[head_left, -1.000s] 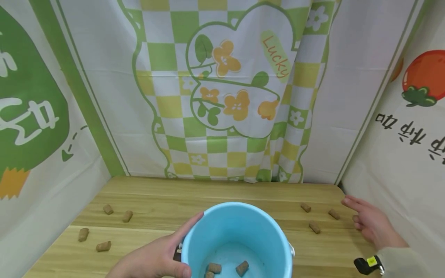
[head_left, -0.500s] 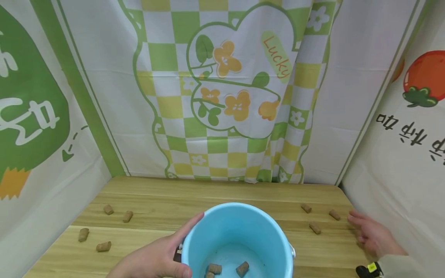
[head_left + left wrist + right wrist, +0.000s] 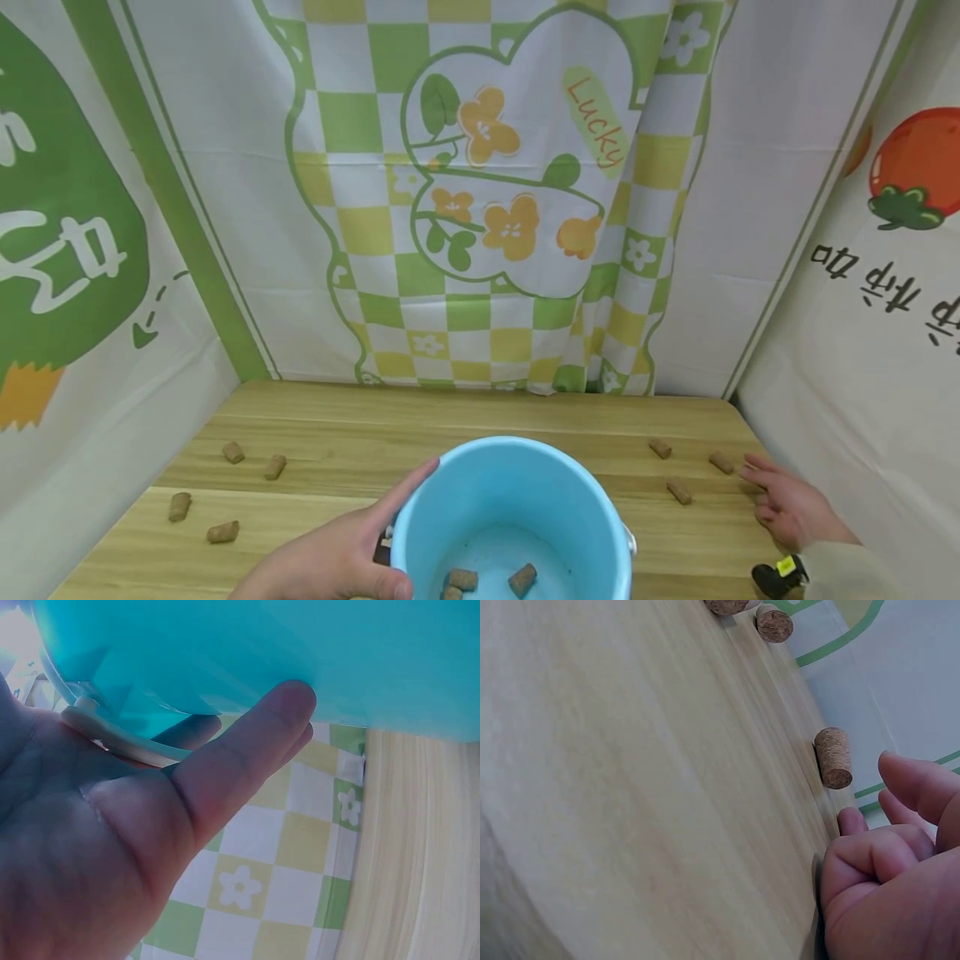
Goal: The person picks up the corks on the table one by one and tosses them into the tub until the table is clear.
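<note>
A light blue bucket (image 3: 510,479) stands at the front middle of the head view. My left hand (image 3: 337,550) grips its left side, thumb toward me and fingers spread along the wall by the handle (image 3: 124,742). Inside lie a few corks (image 3: 522,581), partly cut off by the frame. My right hand (image 3: 791,504) is at the table's right edge with nothing in it. Its thumb and forefinger reach out close to a cork (image 3: 833,758), while other fingers curl under. Two more corks, a farther one (image 3: 660,448) and a nearer one (image 3: 678,492), lie left of that hand.
Several corks (image 3: 275,467) are scattered over the left part of the wooden table (image 3: 337,417). A checked cloth (image 3: 495,350) hangs behind the table's back edge. Printed white cloth walls (image 3: 847,358) close in both sides.
My right hand has drawn back from the far right corner, come down a little and shifted left toward the rightmost cork. The left hand and bucket stay in place.
</note>
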A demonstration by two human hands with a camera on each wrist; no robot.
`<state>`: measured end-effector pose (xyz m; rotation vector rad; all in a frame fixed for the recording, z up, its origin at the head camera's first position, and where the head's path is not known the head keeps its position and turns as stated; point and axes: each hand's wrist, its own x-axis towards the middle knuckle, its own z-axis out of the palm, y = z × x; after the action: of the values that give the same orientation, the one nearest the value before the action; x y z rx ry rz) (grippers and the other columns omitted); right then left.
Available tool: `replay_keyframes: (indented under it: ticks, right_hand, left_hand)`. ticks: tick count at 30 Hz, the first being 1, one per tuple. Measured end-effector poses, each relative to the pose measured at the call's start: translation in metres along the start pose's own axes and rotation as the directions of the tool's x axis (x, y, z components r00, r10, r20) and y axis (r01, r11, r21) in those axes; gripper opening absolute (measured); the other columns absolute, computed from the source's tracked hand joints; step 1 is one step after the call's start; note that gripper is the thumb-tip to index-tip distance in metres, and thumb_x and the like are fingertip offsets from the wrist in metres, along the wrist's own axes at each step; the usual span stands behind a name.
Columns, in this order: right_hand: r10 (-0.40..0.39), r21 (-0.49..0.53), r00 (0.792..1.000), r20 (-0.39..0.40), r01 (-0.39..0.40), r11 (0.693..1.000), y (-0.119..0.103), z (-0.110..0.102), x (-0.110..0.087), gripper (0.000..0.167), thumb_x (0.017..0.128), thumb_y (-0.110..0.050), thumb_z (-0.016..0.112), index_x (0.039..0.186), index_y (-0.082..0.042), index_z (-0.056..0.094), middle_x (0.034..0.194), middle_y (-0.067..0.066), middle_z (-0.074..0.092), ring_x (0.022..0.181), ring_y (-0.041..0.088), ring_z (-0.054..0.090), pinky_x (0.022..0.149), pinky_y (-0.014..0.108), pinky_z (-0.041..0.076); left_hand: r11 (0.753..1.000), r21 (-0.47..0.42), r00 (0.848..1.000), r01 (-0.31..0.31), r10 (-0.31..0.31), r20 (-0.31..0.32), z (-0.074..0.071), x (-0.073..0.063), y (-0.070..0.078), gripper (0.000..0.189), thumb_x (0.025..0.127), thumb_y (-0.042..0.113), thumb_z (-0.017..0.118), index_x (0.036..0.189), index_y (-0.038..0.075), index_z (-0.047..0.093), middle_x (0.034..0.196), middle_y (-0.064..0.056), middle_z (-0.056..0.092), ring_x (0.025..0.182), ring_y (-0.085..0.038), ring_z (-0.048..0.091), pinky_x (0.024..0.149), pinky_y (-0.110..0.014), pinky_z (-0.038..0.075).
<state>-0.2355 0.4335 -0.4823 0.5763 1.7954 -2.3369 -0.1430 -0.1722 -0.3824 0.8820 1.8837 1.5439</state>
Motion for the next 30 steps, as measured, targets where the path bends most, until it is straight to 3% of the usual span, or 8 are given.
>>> replay_keyframes:
  ticks: [4,12,17,21,24,26,28,30]
  right_hand:
    - [0.004,-0.032,0.999,-0.032,-0.005,0.999,0.0,0.004,0.001,0.088,0.098,-0.006,0.064,0.16,-0.01,0.001,0.149,0.015,0.015,0.052,0.001,0.034,0.047,0.019,0.036]
    - [-0.044,-0.181,0.998,-0.036,0.037,0.983,0.004,0.008,0.004,0.081,0.097,-0.005,0.062,0.159,-0.004,0.009,0.149,0.021,0.021,0.053,0.0,0.036,0.048,0.018,0.037]
    - [-0.046,-0.192,0.996,-0.077,0.03,0.981,0.004,0.011,0.007,0.079,0.096,-0.002,0.062,0.158,-0.004,0.014,0.157,0.024,0.014,0.052,-0.001,0.036,0.048,0.018,0.037]
    - [-0.045,-0.193,0.995,-0.087,0.027,0.981,0.005,0.013,0.009,0.077,0.096,0.0,0.059,0.159,-0.004,0.015,0.159,0.021,0.013,0.052,-0.001,0.036,0.047,0.018,0.036]
    - [-0.053,-0.204,0.993,-0.108,0.03,0.978,0.005,0.016,0.009,0.076,0.095,0.0,0.061,0.158,-0.004,0.019,0.146,0.016,0.038,0.052,0.0,0.038,0.046,0.019,0.038]
    - [-0.06,-0.203,0.991,-0.117,0.036,0.978,0.004,0.017,0.009,0.075,0.094,0.0,0.062,0.157,-0.002,0.022,0.124,0.003,0.055,0.052,0.0,0.04,0.045,0.019,0.038]
    - [-0.067,-0.2,0.991,-0.118,0.043,0.979,0.003,0.018,0.009,0.073,0.094,0.001,0.062,0.156,-0.001,0.024,0.101,-0.008,0.061,0.051,0.001,0.041,0.045,0.02,0.038]
    - [-0.074,-0.197,0.992,-0.106,0.052,0.979,0.003,0.018,0.009,0.069,0.094,0.002,0.061,0.154,0.001,0.027,0.091,-0.013,0.061,0.051,0.001,0.041,0.044,0.02,0.038]
  left_hand:
    - [1.0,0.002,1.0,0.001,-0.001,0.002,-0.001,0.0,-0.001,0.104,0.089,0.042,0.075,0.16,0.039,-0.001,0.15,-0.019,0.032,0.119,-0.034,0.054,0.092,-0.037,0.049]
    - [1.0,-0.013,1.0,-0.002,0.002,0.007,0.0,0.0,-0.001,0.103,0.089,0.043,0.075,0.16,0.04,-0.001,0.151,-0.019,0.031,0.12,-0.035,0.053,0.093,-0.039,0.049]
    - [1.0,0.003,1.0,0.002,-0.002,-0.007,0.0,0.0,0.0,0.104,0.089,0.043,0.076,0.16,0.04,0.0,0.151,-0.019,0.033,0.119,-0.034,0.054,0.092,-0.038,0.049]
    - [0.999,-0.035,1.0,0.017,-0.017,0.001,0.0,0.0,0.0,0.104,0.089,0.043,0.076,0.16,0.04,0.0,0.152,-0.019,0.031,0.12,-0.034,0.053,0.093,-0.04,0.049]
    - [0.999,-0.045,1.0,0.022,-0.022,0.003,0.0,0.001,0.0,0.105,0.088,0.043,0.077,0.16,0.038,0.0,0.154,-0.019,0.029,0.122,-0.035,0.052,0.093,-0.041,0.049]
    - [0.999,-0.034,1.0,0.022,-0.022,0.002,-0.001,0.001,0.0,0.105,0.088,0.043,0.077,0.16,0.037,0.0,0.154,-0.019,0.029,0.123,-0.035,0.052,0.093,-0.041,0.049]
    - [0.999,-0.029,1.0,0.026,-0.026,0.0,-0.001,0.001,0.0,0.106,0.088,0.043,0.077,0.16,0.036,0.0,0.154,-0.019,0.029,0.123,-0.035,0.051,0.093,-0.04,0.049]
    - [0.999,-0.029,1.0,0.028,-0.028,0.001,-0.001,0.001,0.0,0.106,0.088,0.042,0.077,0.16,0.036,0.0,0.154,-0.019,0.029,0.122,-0.035,0.052,0.093,-0.04,0.05]
